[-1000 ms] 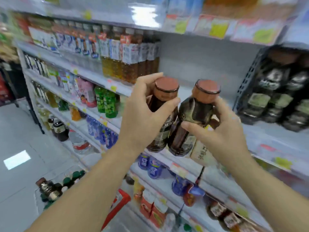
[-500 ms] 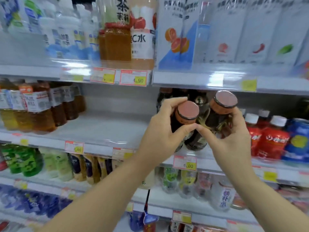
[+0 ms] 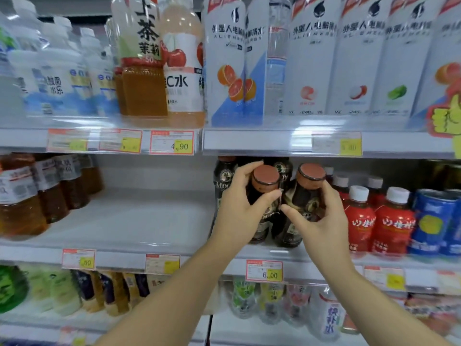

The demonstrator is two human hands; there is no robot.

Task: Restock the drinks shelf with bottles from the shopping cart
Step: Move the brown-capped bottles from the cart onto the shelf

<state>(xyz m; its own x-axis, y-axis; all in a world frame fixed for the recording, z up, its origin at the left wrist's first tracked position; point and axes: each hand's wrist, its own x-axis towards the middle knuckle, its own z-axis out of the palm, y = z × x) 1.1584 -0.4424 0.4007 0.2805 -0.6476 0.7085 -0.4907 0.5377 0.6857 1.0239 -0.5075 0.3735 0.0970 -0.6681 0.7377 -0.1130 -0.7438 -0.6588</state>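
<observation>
I hold two dark coffee bottles with brown caps at the middle shelf (image 3: 279, 253). My left hand (image 3: 239, 211) grips the left bottle (image 3: 264, 181) around its neck and body. The right bottle (image 3: 310, 178) is gripped the same way by my right hand (image 3: 321, 226). Both bottles stand upright near the shelf's front edge, bottoms at or just above the board. Behind them stand more dark bottles (image 3: 225, 178) of the same kind. The shopping cart is out of view.
Red-labelled bottles with white caps (image 3: 359, 221) and blue cans (image 3: 434, 221) stand right of my hands. Left of them is a bare stretch of shelf (image 3: 139, 221), then brown tea bottles (image 3: 22, 201). The upper shelf edge (image 3: 274, 143) hangs just above the caps.
The view swung from the aisle's left side to face the shelf. Both hands carried the bottles forward and down to the middle shelf, in front of the matching dark bottles.
</observation>
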